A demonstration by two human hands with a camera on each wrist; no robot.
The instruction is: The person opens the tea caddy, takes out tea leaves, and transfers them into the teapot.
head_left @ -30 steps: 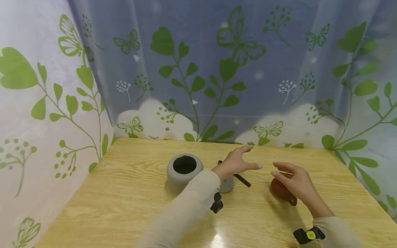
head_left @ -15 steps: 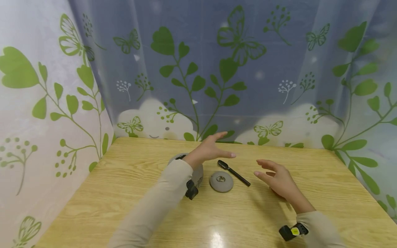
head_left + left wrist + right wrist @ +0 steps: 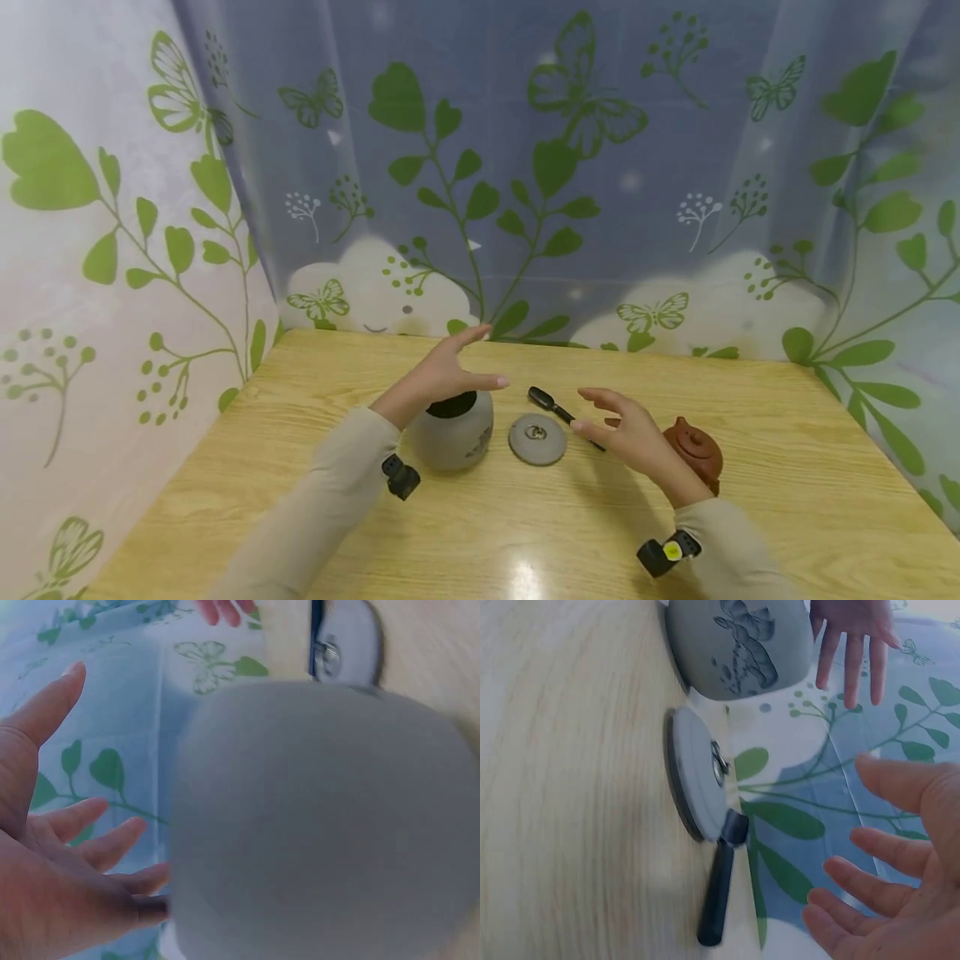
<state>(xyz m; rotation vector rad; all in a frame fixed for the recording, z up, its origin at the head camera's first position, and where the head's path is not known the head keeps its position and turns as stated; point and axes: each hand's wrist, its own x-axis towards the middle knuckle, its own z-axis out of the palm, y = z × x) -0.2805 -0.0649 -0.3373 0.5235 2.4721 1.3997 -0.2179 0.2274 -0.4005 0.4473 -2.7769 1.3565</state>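
Observation:
A grey ceramic jar (image 3: 453,442) stands upright and uncovered on the table, a dark floral design on its side. My left hand (image 3: 442,371) hovers over its rim, fingers spread and holding nothing; the left wrist view has the jar (image 3: 322,825) beside this hand (image 3: 67,847). To the jar's right lies its round grey lid (image 3: 537,442), with a metal ring on top. A black spoon (image 3: 546,400) lies just behind the lid, partly covered by my right hand (image 3: 630,433). That hand holds nothing, its fingers (image 3: 877,892) loosely extended.
A small reddish-brown clay teapot (image 3: 697,450) sits behind my right wrist, partly hidden by it. The wooden table (image 3: 480,533) ends at a patterned curtain (image 3: 480,208) behind, with similar cloth on both sides.
Both hands have moved left. The left one passed from above the lid to over the jar; the right one left the teapot and came near the spoon. The objects stayed put.

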